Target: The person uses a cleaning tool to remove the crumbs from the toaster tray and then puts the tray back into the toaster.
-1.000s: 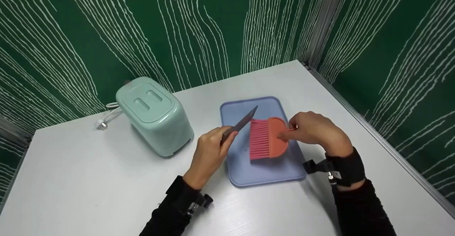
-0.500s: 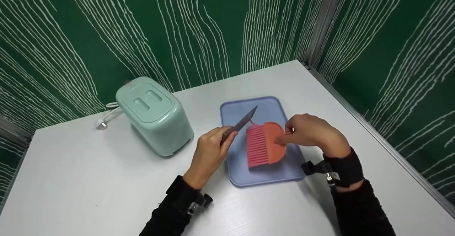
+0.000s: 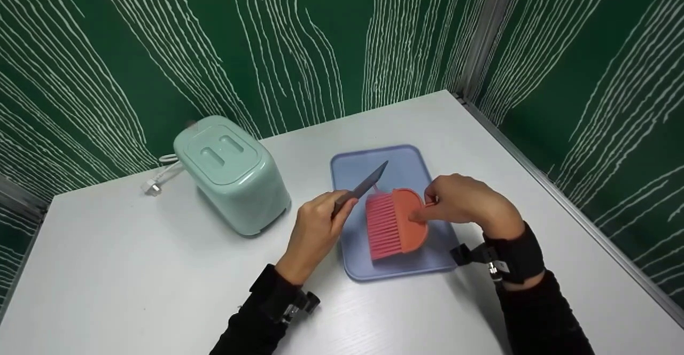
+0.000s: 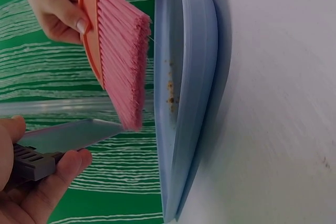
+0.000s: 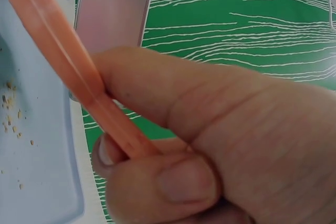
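Note:
A knife is in my left hand, fingers wrapped round its grey handle and the blade slanting up and away over the tray. My right hand pinches the short handle of an orange brush with pink bristles. Both tools are held above the pale blue tray. In the left wrist view the lower corner of the bristles overlaps the blade's tip. Brown crumbs lie scattered on the tray's floor; the head view has them mostly hidden behind the brush.
To the left of the tray stands a mint-green toaster with its lid on. Its white plug lies on the white table behind it. Green walls with white streaks rise along the table's back and right edges.
The brush has come toward me and slightly left across the tray, turning a little, with the right hand following. My left hand and the knife have stayed almost still.

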Demonstrator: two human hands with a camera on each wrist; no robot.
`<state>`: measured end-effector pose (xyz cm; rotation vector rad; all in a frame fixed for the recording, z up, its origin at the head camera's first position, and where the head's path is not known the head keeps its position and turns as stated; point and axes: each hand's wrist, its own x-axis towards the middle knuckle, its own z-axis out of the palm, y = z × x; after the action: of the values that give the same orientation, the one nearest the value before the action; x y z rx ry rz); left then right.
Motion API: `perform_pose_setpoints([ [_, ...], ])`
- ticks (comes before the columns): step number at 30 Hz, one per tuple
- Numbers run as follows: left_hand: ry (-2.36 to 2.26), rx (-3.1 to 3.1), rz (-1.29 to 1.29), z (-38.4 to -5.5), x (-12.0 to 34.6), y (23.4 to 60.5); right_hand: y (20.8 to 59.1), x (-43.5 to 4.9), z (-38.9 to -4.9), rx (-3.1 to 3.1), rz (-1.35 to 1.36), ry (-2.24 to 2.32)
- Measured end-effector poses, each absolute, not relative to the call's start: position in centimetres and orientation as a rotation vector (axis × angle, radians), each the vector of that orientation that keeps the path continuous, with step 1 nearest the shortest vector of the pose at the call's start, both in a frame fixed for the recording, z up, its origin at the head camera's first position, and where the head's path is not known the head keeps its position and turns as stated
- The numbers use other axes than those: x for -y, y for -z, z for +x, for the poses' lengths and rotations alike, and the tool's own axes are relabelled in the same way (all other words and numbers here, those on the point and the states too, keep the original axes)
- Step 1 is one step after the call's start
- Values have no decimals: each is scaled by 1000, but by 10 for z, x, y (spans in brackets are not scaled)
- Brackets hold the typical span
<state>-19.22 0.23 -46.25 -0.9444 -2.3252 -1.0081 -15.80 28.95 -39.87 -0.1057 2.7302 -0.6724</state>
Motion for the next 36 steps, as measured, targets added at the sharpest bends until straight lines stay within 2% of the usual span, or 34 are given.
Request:
perform_pose_setpoints([
  [15,1055,2342,-902,-195,0,463,386,-299,-151,-2785,-67,665],
  [27,1272,2402,-778,-199,3,460,381,-315,-153,-3301,141,794],
  [36,1533,2409,-676,-198,3,457,391,-303,-159,-3607,83,804],
])
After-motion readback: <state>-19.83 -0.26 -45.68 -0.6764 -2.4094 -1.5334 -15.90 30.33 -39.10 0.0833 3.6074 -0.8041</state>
